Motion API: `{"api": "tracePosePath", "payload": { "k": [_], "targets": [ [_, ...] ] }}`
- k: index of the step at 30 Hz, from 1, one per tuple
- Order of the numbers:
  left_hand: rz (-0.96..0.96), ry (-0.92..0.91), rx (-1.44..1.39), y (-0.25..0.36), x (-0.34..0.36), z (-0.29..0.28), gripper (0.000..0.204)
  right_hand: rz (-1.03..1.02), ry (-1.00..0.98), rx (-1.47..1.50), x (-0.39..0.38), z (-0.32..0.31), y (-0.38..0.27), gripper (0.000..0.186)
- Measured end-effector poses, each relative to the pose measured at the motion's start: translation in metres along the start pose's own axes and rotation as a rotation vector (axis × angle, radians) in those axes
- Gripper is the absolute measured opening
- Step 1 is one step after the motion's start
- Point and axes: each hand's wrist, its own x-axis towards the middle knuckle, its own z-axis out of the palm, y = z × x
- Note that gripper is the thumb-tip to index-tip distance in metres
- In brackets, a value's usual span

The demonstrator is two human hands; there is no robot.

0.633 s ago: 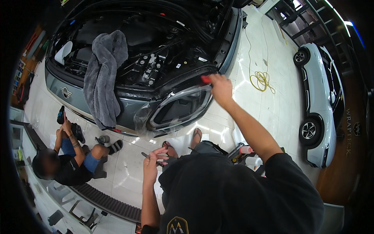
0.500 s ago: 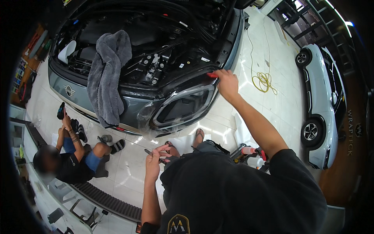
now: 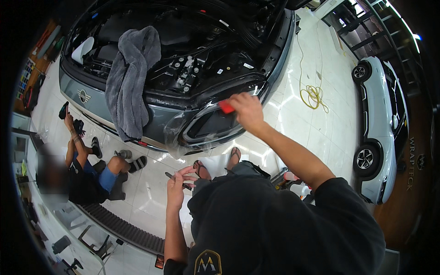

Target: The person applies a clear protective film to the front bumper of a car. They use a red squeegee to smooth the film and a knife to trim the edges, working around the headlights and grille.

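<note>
My right hand (image 3: 249, 112) is closed round a red squeegee (image 3: 226, 107), which is over the upper part of the car's headlight (image 3: 208, 126). Clear film (image 3: 174, 134) lies over the headlight, its loose, wrinkled edge hanging at the left. Low in front of me, near my body, my left hand (image 3: 176, 187) grips a slim dark tool (image 3: 187, 186); whether it is a knife or a pen I cannot make out. A grey towel (image 3: 130, 87) is draped across the car's front edge, left of the headlight.
Under the raised hood, the engine bay (image 3: 188, 73) is exposed. At left, another person (image 3: 91, 176) sits low, one arm raised toward the bumper. A yellow hose (image 3: 314, 97) coils on the floor at right, near a white car (image 3: 380, 123). Bottles (image 3: 298, 189) stand beside me.
My right hand has moved left and down with the squeegee, from the headlight's outer upper corner onto the lens. My left hand stays low with its tool. The view has shifted slightly.
</note>
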Motion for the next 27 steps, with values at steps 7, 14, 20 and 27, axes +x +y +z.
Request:
{"api": "tracePosePath", "payload": {
  "k": [7,14,20,27],
  "targets": [
    [-0.011,0.008,-0.071,-0.004,-0.007,0.002,0.062,-0.094,0.051,0.007,0.009,-0.015,0.058,0.051],
    [-0.015,0.054,-0.086,-0.01,-0.012,0.0,0.061,-0.338,-0.117,0.01,0.037,0.012,0.005,0.057],
    [0.043,0.11,-0.065,-0.006,-0.027,-0.007,0.068,-0.257,-0.056,-0.011,0.044,-0.006,-0.003,0.055],
    [0.019,0.107,-0.102,-0.028,-0.03,-0.003,0.068,-0.4,-0.152,-0.063,0.042,0.008,-0.027,0.038]
  ]
}}
